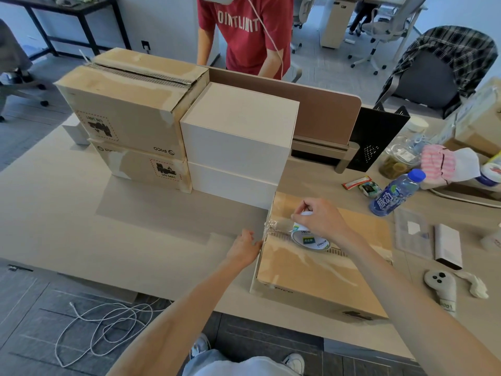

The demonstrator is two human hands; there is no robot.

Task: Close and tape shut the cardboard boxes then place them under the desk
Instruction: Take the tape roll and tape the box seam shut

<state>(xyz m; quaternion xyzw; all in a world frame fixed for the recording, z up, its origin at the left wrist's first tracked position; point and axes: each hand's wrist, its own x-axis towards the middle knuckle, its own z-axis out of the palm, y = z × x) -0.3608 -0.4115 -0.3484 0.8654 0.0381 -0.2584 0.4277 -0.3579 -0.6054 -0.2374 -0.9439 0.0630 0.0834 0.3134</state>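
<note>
Worktop [67, 226] fills middle of frame. Upper left: two stacked boxes [130, 109], top seam seems not taped. Right of centre, low: cardboard box [320, 272], flaps closed, taping just begun at left edge, most of seam bare. Right hand [320, 221] grips tape roll [309, 240] on seam. Left hand [244, 248], fingers fairly straight, presses box left edge. Placing under worktop not yet done.

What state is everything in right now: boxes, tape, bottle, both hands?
Nearest cardboard box: flaps shut, seam taped only at its left end.
Tape roll: on that box's seam, gripped by right hand.
Left hand: presses the box's left edge.
Upper stacked cardboard box: flaps down, gap along seam.
Bottle: capped.
White boxes: closed, stacked.
</note>
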